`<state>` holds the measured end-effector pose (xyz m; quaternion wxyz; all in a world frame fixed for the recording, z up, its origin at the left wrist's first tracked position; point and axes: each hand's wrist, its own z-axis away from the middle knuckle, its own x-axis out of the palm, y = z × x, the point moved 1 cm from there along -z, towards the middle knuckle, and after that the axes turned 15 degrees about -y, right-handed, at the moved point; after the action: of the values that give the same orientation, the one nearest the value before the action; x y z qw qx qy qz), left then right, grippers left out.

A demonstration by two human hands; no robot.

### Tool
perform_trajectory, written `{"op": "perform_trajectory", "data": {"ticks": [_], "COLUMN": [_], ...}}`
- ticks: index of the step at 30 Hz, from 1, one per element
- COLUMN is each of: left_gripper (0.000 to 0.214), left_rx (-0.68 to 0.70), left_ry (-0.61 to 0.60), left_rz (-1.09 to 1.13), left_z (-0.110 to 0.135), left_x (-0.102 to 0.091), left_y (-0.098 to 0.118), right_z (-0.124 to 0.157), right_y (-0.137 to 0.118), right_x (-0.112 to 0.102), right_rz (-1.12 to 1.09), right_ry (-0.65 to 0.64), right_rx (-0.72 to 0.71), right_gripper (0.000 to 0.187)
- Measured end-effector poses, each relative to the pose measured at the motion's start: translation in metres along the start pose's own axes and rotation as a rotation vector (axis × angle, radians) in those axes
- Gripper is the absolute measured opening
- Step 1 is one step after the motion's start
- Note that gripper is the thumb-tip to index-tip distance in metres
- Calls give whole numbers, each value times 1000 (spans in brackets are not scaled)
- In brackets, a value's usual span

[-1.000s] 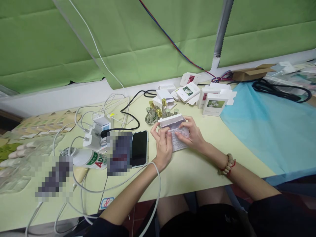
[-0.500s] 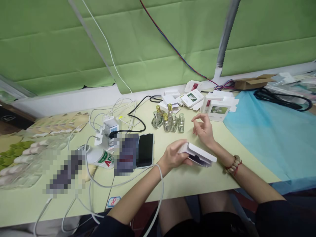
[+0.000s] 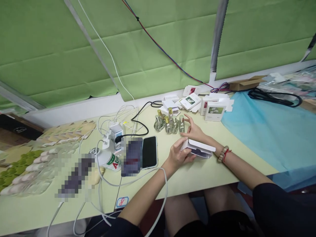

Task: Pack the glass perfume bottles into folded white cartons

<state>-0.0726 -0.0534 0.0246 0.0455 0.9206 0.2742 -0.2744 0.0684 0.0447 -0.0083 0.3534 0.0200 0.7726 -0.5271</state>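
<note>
My left hand (image 3: 179,153) is closed around a small white cardboard box (image 3: 201,144), which is tilted with its end open toward me and a dark inside showing. My right hand (image 3: 194,130) is at the rightmost small glass bottle (image 3: 182,125), with index finger and thumb spread on its right side. Whether the fingertips touch the glass I cannot tell. Several more glass bottles (image 3: 168,125) with gold or silvery caps stand upright in a cluster to the left of it.
Behind the bottles lie flattened and folded white boxes (image 3: 191,101); one with a flower picture (image 3: 214,112) stands upright. To the left are a phone (image 3: 149,152), a white bottle (image 3: 110,160) and tangled white cables. Blue sheeting (image 3: 261,131) covers the right side.
My right hand has moved left and forward to the rightmost bottle, its thumb and index finger spreading. My left hand still holds the box. The camera view has shifted slightly.
</note>
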Motion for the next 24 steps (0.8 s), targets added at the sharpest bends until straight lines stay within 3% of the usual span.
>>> {"op": "perform_trajectory", "data": {"ticks": [6, 9, 15, 20, 24], "left_gripper": [24, 23, 22, 20, 23], "left_rx": [15, 23, 87, 105, 34], "left_ry": [2, -8, -58, -62, -90], "left_rz": [1, 24, 41, 6, 42], "left_z": [0, 0, 0, -3, 0], "left_x": [1, 0, -1, -1, 0], "left_y": [1, 3, 8, 8, 4], "right_z": [2, 2, -2, -3, -2], "right_y": [-4, -4, 8, 9, 1], "right_x": [-4, -6, -8, -9, -12], "right_rz": [103, 216, 180, 161, 96], "right_ry": [33, 83, 171, 177, 162], "right_rx": [99, 165, 178, 147, 195], "right_gripper": [88, 75, 46, 41, 42]}}
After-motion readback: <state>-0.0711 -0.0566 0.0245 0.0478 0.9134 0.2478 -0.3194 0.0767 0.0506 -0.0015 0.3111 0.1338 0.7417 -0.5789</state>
